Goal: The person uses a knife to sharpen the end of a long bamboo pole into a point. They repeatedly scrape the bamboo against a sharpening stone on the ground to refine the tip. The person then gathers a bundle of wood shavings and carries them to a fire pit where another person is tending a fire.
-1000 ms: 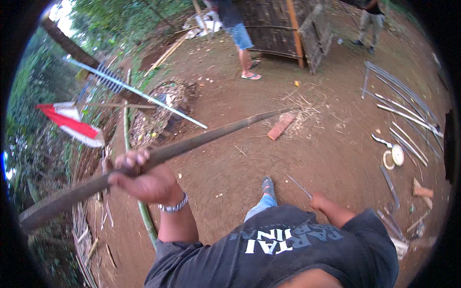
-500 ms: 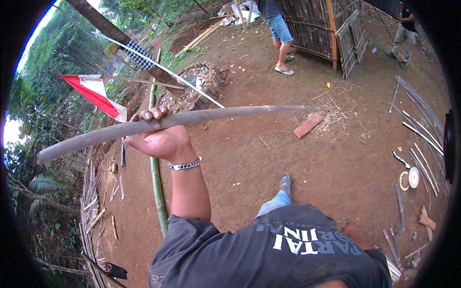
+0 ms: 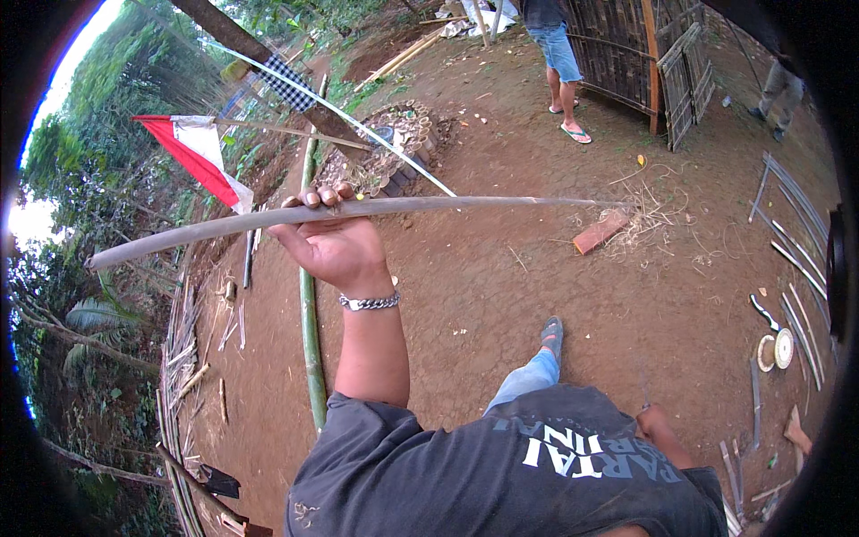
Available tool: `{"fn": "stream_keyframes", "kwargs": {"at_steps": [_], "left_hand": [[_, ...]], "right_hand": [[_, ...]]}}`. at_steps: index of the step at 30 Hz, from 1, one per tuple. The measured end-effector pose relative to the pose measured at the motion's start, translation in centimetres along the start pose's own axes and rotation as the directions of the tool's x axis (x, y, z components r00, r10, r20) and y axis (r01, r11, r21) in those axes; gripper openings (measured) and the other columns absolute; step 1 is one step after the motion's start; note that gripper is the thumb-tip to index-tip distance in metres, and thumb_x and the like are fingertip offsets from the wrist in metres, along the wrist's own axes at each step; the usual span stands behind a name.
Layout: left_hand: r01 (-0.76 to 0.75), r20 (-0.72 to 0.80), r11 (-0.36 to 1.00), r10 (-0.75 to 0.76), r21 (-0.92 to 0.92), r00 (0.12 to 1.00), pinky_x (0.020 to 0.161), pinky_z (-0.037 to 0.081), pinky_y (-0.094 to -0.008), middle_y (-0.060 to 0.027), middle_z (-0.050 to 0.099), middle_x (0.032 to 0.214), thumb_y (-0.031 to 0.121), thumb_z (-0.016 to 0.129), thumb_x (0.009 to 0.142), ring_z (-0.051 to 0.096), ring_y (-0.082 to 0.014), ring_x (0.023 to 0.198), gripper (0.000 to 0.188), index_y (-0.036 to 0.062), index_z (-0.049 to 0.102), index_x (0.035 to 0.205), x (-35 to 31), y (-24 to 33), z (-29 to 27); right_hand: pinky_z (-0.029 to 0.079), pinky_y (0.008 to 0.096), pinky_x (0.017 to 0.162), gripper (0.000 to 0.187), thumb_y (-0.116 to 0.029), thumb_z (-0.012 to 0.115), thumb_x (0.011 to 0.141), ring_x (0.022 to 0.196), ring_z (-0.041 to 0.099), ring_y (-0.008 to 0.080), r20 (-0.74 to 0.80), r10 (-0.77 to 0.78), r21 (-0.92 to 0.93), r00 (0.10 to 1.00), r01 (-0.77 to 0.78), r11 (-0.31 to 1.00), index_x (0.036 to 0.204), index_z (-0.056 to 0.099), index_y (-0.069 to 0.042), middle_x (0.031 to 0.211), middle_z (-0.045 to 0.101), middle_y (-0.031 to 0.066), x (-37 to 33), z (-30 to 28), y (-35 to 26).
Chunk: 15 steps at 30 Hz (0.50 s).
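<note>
A long, curved grey-brown bamboo strip (image 3: 429, 207) is raised crosswise in front of me. My left hand (image 3: 344, 246) is closed around it from below, with fingers over the top and a chain bracelet at the wrist. Its far right end points down over a reddish-brown block (image 3: 600, 231) on the ground; whether they touch I cannot tell. Low beside my shirt, my right hand (image 3: 659, 423) is closed on a thin, blade-like tool (image 3: 643, 387), which shows only faintly. My torso hides most of the right forearm.
Pale shavings (image 3: 658, 219) lie around the block. A green bamboo pole (image 3: 310, 340) runs along the ground at left. Split strips (image 3: 799, 255), a knife (image 3: 764, 311) and a pale roll (image 3: 784, 348) lie at right. Another person (image 3: 558, 63) stands by a woven bamboo panel (image 3: 608, 58).
The bamboo strip has turned so its narrower side shows, and its left end has risen. My right hand has come into view beside my shirt. The whole view has shifted slightly.
</note>
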<state>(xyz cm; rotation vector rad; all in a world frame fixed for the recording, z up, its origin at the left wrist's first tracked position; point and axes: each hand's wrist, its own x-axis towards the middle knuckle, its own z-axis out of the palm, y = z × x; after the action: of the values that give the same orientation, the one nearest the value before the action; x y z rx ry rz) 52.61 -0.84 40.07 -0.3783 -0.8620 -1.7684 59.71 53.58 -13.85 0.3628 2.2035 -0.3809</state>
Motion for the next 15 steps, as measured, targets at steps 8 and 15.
{"fn": "stream_keyframes", "kwargs": {"at_steps": [8,15], "left_hand": [[0.040,0.169,0.998,-0.048,0.051,0.984,0.084,0.049,-0.0416,-0.0016,0.055,0.088,0.051,0.047,0.097,0.056,-0.0181,0.083,0.038,0.0128,0.054,0.093,-0.1,1.4,-3.8],[-0.053,0.216,0.993,0.029,0.105,0.976,0.081,0.049,-0.0414,-0.0063,0.052,0.092,0.046,0.048,0.098,0.056,-0.0210,0.084,0.033,0.0133,0.048,0.101,-0.4,1.9,-5.8]], "right_hand": [[0.050,0.0479,0.080,0.032,-0.017,0.065,0.075,0.093,0.064,0.0411,-0.181,-0.197,0.074,0.964,0.213,0.974,0.102,0.061,0.000,0.097,0.066,0.0238,-1.5,0.8,-3.4],[0.049,0.0439,0.080,0.044,-0.021,0.070,0.079,0.092,0.062,0.0363,-0.463,-0.319,0.345,0.827,0.500,0.794,0.114,0.051,-0.002,0.098,0.063,0.0200,-16.5,-6.8,-18.0]]}}
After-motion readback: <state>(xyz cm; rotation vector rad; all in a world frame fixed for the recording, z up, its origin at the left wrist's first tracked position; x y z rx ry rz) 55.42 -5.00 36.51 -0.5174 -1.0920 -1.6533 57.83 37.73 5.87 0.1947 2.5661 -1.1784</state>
